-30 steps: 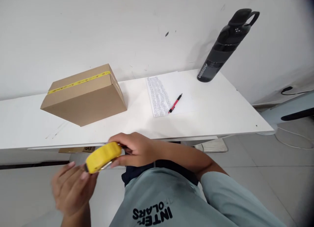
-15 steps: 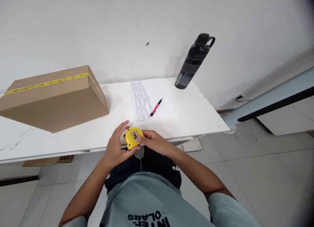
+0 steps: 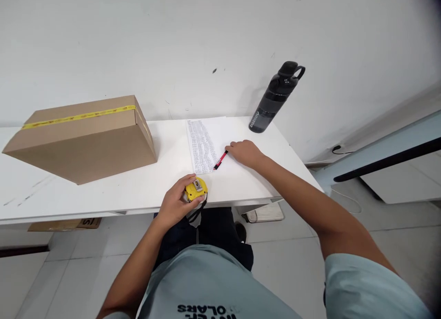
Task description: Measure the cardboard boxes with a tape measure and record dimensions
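At the table's front edge, my left hand (image 3: 177, 202) is closed around a yellow tape measure (image 3: 196, 188), its dark wrist strap hanging below. Further up to the right, my right hand (image 3: 245, 152) has its fingers pinched at the upper end of a red and black pen (image 3: 221, 160). That pen lies slanted over a sheet of paper (image 3: 201, 144) whose left part is covered with handwriting. The fingertips of the right hand partly hide the pen's end.
A cardboard box (image 3: 113, 149) with yellow tape stands on the white table (image 3: 172, 181) at the left. Near the back right, a black bottle (image 3: 274, 100) stands close to the wall. A light-blue post (image 3: 379, 149) is beyond the table's right end.
My right hand has left the tape measure and reached forward and right to the pen. The left hand still holds the tape measure, now slightly further right. The view has shifted a little.
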### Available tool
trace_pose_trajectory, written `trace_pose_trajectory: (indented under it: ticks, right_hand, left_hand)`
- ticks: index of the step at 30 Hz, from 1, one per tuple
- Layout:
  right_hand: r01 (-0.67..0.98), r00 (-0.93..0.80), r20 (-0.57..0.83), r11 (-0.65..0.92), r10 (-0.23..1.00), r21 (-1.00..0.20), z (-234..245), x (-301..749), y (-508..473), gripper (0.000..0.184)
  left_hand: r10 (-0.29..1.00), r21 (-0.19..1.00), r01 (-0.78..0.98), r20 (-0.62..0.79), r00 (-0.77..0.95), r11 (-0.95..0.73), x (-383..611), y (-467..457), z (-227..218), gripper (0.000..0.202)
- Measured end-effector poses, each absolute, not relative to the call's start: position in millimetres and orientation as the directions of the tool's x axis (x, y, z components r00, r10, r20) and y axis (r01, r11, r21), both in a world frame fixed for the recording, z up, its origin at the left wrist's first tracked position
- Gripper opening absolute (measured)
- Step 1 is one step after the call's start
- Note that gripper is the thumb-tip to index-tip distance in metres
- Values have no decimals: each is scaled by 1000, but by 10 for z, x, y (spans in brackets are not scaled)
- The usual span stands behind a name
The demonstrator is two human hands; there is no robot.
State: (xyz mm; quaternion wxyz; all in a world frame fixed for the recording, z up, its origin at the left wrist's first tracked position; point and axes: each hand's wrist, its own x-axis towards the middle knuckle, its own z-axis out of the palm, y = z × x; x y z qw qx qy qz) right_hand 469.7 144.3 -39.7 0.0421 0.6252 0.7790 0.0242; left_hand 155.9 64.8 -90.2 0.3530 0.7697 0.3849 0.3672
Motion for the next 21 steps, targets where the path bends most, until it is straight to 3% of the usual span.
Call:
trace_pose_trajectory:
  ticks: [2, 4, 7, 9, 11, 14, 21]
  right_hand:
    - [972, -215, 14, 213, 976, 98, -380, 4672, 1407, 28]
    - [991, -129, 167, 132, 977, -7, -382, 4626, 1347, 28]
    - [878, 128, 378, 72, 917, -473, -455, 4503, 1226, 20]
    - [672, 180, 324, 124, 929, -730, -532, 4405, 1142, 16]
    - [505, 80, 201, 134, 976, -853, -606, 4327, 1081, 14]
    - [413, -39, 91, 99, 995, -905, -681, 4287, 1069, 18]
    - [412, -99, 53, 89, 994, -907, -768, 4345, 1162, 18]
  left_hand:
    - [843, 801, 362, 301, 445, -477, 1562, 646, -893, 53]
    - [836, 787, 378, 294, 464, -487, 1559, 646, -881, 52]
    - [817, 778, 391, 257, 516, -492, 1546, 655, -860, 51]
    - [808, 774, 396, 241, 537, -494, 1538, 665, -847, 51]
    - [807, 769, 402, 239, 540, -497, 1535, 672, -838, 50]
    - [798, 755, 409, 243, 551, -513, 1539, 678, -839, 49]
    - [796, 750, 421, 224, 563, -510, 1555, 696, -846, 52]
